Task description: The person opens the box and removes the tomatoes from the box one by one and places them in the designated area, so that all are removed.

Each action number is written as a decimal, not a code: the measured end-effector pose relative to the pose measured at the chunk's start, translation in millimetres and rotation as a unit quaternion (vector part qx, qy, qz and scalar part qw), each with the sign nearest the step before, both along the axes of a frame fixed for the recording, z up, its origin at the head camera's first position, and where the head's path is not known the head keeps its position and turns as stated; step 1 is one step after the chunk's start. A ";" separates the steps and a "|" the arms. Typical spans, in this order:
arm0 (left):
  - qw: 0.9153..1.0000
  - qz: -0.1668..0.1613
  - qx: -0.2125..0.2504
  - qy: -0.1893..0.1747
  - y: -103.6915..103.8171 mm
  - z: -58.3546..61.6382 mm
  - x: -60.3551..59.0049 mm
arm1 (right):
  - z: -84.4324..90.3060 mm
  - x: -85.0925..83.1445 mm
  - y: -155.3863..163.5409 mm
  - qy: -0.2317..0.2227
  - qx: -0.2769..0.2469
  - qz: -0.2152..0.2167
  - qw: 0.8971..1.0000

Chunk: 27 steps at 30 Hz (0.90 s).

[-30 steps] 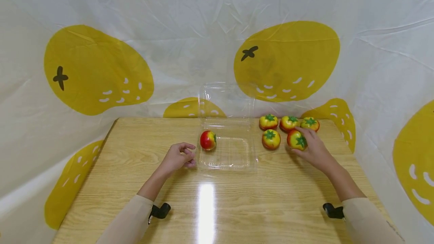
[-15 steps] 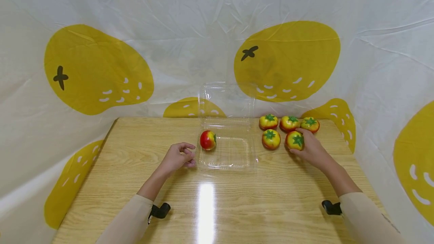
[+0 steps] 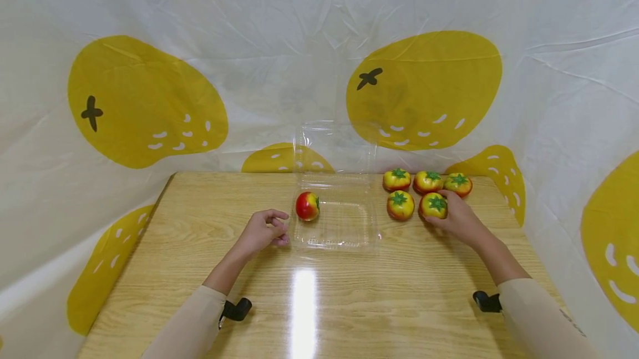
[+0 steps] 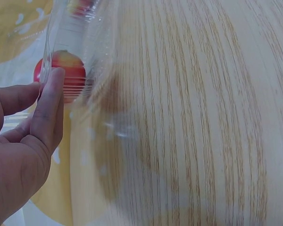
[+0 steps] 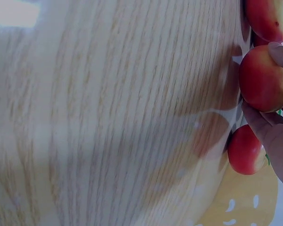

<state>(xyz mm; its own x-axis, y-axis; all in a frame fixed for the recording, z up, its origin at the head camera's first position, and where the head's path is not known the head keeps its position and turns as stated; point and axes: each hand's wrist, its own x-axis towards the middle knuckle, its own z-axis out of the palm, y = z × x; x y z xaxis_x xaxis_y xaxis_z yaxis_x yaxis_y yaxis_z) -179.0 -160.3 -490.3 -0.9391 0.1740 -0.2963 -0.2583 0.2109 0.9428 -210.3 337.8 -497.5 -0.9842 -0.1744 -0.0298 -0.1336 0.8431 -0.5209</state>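
Observation:
My right hand (image 3: 461, 219) grips a red-and-yellow toy tomato (image 3: 432, 206) with a green leafy top, at the right of the table. In the right wrist view, fingers and thumb span the red tomato (image 5: 262, 77) from both sides. My left hand (image 3: 262, 230) pinches the left edge of an open clear plastic clamshell box (image 3: 344, 243); in the left wrist view its fingertips (image 4: 55, 77) lie at the box's rim. One tomato (image 3: 307, 206) lies on its side at the box's left, its green top facing right. The box's lid (image 3: 335, 151) stands raised at the back.
Several more toy tomatoes stand near the held one, among them a front one (image 3: 400, 205) and a back-right one (image 3: 457, 184). The wooden table (image 3: 209, 203) meets a fruit-print cloth (image 3: 279, 70) behind. Black wrist mounts (image 3: 237, 309) sit on both sleeves.
My right hand has shifted slightly left with the tomato, which has turned from tilted to nearly upright, green top up. My left hand and the box stay as they were.

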 end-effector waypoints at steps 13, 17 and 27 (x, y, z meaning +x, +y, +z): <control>1.000 0.000 -0.005 -0.005 0.5 2.6 0.8 | 4.6 0.6 -0.3 -0.029 0.004 -0.008 1.000; 1.000 -0.002 -0.004 -0.004 0.5 3.6 0.8 | 5.3 1.0 0.2 -0.045 -0.008 -0.019 0.999; 1.000 -0.002 -0.006 -0.001 0.6 2.6 1.1 | -1.1 3.1 1.5 -0.045 -0.033 -0.022 0.998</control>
